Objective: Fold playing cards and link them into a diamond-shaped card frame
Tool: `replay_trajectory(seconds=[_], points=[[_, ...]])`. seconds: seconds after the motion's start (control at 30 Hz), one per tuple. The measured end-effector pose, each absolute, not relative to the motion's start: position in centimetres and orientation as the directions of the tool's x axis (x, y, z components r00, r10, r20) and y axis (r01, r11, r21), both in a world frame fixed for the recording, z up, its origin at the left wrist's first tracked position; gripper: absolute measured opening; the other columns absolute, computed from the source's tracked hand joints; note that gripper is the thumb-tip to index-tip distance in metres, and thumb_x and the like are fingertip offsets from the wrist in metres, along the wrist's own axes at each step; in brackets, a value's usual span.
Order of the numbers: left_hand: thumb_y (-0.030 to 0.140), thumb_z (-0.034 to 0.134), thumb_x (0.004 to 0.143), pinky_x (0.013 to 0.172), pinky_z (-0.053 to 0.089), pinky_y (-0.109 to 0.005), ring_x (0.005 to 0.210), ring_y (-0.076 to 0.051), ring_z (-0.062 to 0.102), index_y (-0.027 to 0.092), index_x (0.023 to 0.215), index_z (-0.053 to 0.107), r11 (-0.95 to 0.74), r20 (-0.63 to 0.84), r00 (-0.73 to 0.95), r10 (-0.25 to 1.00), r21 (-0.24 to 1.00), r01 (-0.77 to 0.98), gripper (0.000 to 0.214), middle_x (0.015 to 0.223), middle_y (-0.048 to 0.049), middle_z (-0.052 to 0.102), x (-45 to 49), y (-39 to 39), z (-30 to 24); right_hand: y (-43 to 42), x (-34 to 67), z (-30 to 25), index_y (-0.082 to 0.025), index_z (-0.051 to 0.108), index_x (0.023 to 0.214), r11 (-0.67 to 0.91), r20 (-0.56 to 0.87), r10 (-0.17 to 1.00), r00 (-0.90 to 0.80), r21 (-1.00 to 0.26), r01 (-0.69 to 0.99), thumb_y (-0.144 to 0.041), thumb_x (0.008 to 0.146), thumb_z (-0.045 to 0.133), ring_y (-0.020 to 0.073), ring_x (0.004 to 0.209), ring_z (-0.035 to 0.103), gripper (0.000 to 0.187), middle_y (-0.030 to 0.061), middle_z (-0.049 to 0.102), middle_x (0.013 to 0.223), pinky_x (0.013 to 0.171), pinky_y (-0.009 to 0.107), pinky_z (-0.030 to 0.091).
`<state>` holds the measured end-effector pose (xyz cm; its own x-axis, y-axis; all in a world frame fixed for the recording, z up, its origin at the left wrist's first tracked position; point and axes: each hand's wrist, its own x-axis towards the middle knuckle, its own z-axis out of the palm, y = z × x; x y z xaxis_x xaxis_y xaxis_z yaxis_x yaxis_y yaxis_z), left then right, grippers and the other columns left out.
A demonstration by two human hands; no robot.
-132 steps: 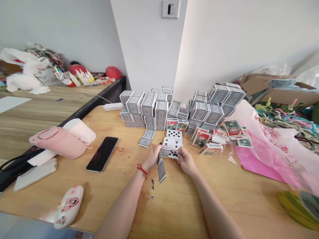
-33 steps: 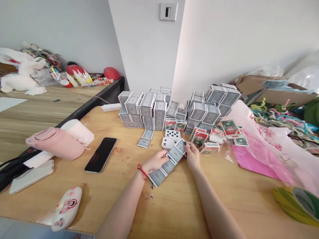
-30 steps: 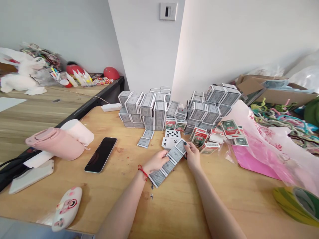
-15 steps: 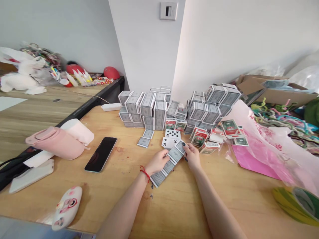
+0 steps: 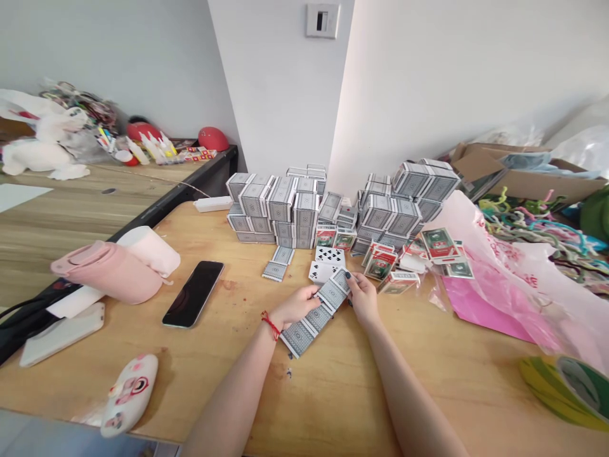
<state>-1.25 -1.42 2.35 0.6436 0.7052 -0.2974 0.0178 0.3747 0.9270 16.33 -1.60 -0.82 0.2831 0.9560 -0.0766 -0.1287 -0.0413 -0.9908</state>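
A row of face-down playing cards point(image 5: 314, 319) with grey patterned backs lies spread diagonally on the wooden table point(image 5: 333, 393). My left hand point(image 5: 295, 306) rests on the row's middle, fingers curled over the cards. My right hand point(image 5: 361, 297) pinches the row's upper end, dark-painted nails showing. Just behind the hands lie face-up cards point(image 5: 328, 263) with black pips.
Stacks of grey card decks point(image 5: 285, 206) and loose boxed decks point(image 5: 445, 244) stand behind. A phone point(image 5: 193, 294), a pink pouch point(image 5: 107, 273), a pink plastic bag point(image 5: 504, 285) and a small toy-like case point(image 5: 128, 393) lie around.
Earlier both hands held a deck above the face-up cards; the cards now lie fanned in a row. Over the last second both hands and the row shifted slightly left.
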Motion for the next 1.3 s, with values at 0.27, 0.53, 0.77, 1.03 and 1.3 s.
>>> replay_trajectory(seconds=[0.27,0.53,0.77,1.03,1.3], points=[[0.025,0.062,0.071,0.067,0.047,-0.028,0.072,-0.017,0.064,0.014,0.104,0.056,0.499,-0.340,0.692,0.636,0.866,-0.032,0.035,0.081,-0.0066,0.067,-1.39,-1.53,2.44,-1.47,16.64,-0.72,-0.018,0.057,0.090,-0.022,-0.061,0.952,0.301,-0.991,-0.131,-0.051,0.068,0.058,0.0073,0.038,0.030,0.040,-0.0060,0.044,0.051,0.035,0.020,0.025],[0.027,0.059,0.073,0.065,0.048,-0.028,0.069,-0.017,0.064,0.012,0.096,0.059,0.459,-0.337,0.649,0.682,0.888,-0.021,0.028,0.077,-0.0063,0.068,-1.05,-1.68,2.08,-1.76,16.61,-0.32,-0.016,0.060,0.098,-0.022,-0.028,0.958,0.285,-0.999,-0.023,-0.048,0.071,0.055,0.0078,0.037,0.030,0.042,-0.0058,0.043,0.049,0.035,0.021,0.025],[0.028,0.061,0.071,0.067,0.047,-0.028,0.070,-0.017,0.064,0.011,0.097,0.060,0.431,-0.314,0.638,0.703,0.902,-0.031,0.030,0.079,-0.0067,0.068,-0.95,-1.58,2.12,-1.87,16.48,-0.20,-0.016,0.060,0.094,-0.027,-0.026,0.963,0.267,-1.000,0.000,-0.049,0.073,0.054,0.0081,0.035,0.031,0.040,-0.0068,0.040,0.045,0.033,0.021,0.026],[0.031,0.064,0.070,0.069,0.047,-0.029,0.072,-0.018,0.064,0.011,0.098,0.061,0.417,-0.296,0.643,0.706,0.908,-0.039,0.034,0.082,-0.0076,0.068,-0.96,-1.63,2.25,-1.90,16.50,-0.28,-0.016,0.059,0.089,-0.037,-0.032,0.967,0.252,-0.999,0.016,-0.051,0.072,0.054,0.0077,0.035,0.032,0.040,-0.0070,0.039,0.045,0.033,0.020,0.026],[0.030,0.064,0.069,0.067,0.047,-0.028,0.070,-0.017,0.063,0.011,0.096,0.061,0.412,-0.291,0.638,0.713,0.910,-0.046,0.033,0.082,-0.0074,0.068,-0.91,-1.62,2.12,-2.01,16.47,0.07,-0.016,0.058,0.085,-0.036,-0.030,0.974,0.224,-0.999,0.020,-0.051,0.072,0.054,0.0076,0.035,0.032,0.037,-0.0075,0.039,0.046,0.033,0.020,0.025]])
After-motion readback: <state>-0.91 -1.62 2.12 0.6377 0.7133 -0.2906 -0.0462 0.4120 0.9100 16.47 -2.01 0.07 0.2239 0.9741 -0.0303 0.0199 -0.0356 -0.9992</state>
